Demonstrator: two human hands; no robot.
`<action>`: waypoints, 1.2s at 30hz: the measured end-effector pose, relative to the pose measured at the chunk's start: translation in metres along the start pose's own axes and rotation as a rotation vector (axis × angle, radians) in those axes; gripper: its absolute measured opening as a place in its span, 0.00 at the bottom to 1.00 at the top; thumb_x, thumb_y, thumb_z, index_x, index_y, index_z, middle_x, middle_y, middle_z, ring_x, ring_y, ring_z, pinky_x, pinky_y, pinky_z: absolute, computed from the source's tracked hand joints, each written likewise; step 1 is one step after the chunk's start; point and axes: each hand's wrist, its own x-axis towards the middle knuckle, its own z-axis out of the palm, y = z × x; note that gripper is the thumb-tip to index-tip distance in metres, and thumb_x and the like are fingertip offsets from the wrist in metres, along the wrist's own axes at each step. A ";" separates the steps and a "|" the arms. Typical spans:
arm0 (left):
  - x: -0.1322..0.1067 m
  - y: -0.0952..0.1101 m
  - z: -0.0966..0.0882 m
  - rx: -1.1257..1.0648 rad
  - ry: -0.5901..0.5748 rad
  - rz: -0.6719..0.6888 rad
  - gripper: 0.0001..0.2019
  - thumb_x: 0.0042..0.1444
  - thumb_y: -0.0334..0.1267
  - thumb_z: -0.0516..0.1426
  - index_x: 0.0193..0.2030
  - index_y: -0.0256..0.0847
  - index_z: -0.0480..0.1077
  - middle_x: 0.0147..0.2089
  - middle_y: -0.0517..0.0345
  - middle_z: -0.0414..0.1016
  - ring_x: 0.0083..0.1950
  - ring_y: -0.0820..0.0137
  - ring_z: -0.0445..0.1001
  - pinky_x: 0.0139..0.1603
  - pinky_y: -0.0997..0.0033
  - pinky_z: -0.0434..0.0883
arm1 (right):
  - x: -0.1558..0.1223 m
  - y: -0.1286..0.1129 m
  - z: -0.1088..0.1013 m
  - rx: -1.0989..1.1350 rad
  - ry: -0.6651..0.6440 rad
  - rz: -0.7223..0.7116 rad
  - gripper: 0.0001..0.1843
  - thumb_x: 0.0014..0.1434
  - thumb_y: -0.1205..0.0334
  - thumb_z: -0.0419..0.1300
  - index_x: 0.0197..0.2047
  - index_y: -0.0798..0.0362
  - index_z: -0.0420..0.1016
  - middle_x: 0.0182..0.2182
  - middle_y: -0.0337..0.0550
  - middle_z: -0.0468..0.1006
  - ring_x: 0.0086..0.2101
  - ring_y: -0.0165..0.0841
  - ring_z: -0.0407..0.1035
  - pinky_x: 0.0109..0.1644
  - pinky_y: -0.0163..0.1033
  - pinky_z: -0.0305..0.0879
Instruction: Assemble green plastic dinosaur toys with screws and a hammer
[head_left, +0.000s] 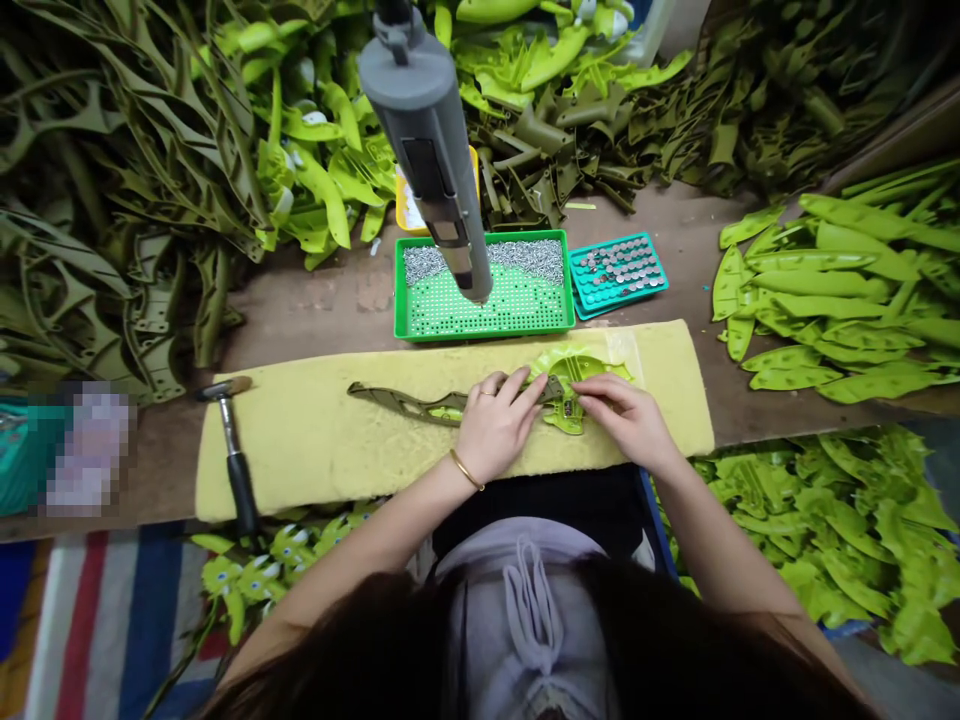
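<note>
Both bare forearms angled inward toward the middle of a workbench, hands low and palm-down over a yellow foam pad. Left hand, gold bangle at the wrist, fingers arched across an olive-green plastic piece, close to its join with a lime-green plastic part. Right hand just beside it, fingers stretched forward, fingertips on the lime-green plastic part. Neither hand clenched; firm grasp or mere resting touch impossible to tell from this view. Olive-green plastic piece flat on the pad, its long arm pointing left, its far end well clear of both hands. Beyond the pad, a green tray holding silver screws, beside a teal tray of small metal discs. Grey cylindrical tool hanging above the green tray. Hammer with a black handle at the pad's left end. Heaps of olive and lime plastic parts along the bench.
</note>
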 end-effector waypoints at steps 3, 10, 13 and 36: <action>-0.002 0.003 0.003 0.002 0.032 -0.007 0.21 0.65 0.42 0.48 0.63 0.45 0.65 0.61 0.50 0.69 0.55 0.58 0.65 0.50 0.58 0.65 | 0.000 0.001 0.001 0.044 -0.003 0.029 0.11 0.57 0.52 0.62 0.38 0.46 0.81 0.37 0.44 0.80 0.40 0.35 0.73 0.50 0.46 0.70; -0.003 0.002 0.005 -0.025 0.062 -0.009 0.20 0.65 0.42 0.49 0.62 0.45 0.66 0.61 0.51 0.70 0.55 0.59 0.66 0.51 0.59 0.63 | 0.000 0.002 0.000 0.048 -0.007 0.036 0.09 0.55 0.52 0.64 0.34 0.47 0.81 0.34 0.44 0.80 0.39 0.35 0.73 0.48 0.46 0.71; -0.003 0.001 0.005 -0.029 0.063 -0.009 0.20 0.65 0.42 0.49 0.62 0.46 0.65 0.61 0.51 0.70 0.56 0.59 0.66 0.51 0.59 0.63 | -0.001 0.002 0.002 0.018 0.012 0.029 0.08 0.55 0.55 0.63 0.36 0.47 0.81 0.35 0.43 0.80 0.39 0.35 0.73 0.48 0.45 0.71; 0.000 0.002 0.001 -0.013 0.080 0.003 0.19 0.64 0.44 0.50 0.60 0.45 0.68 0.59 0.48 0.71 0.54 0.57 0.66 0.49 0.58 0.65 | 0.002 0.000 -0.002 -0.217 0.039 -0.174 0.13 0.58 0.55 0.62 0.46 0.43 0.79 0.43 0.43 0.81 0.42 0.36 0.75 0.50 0.47 0.71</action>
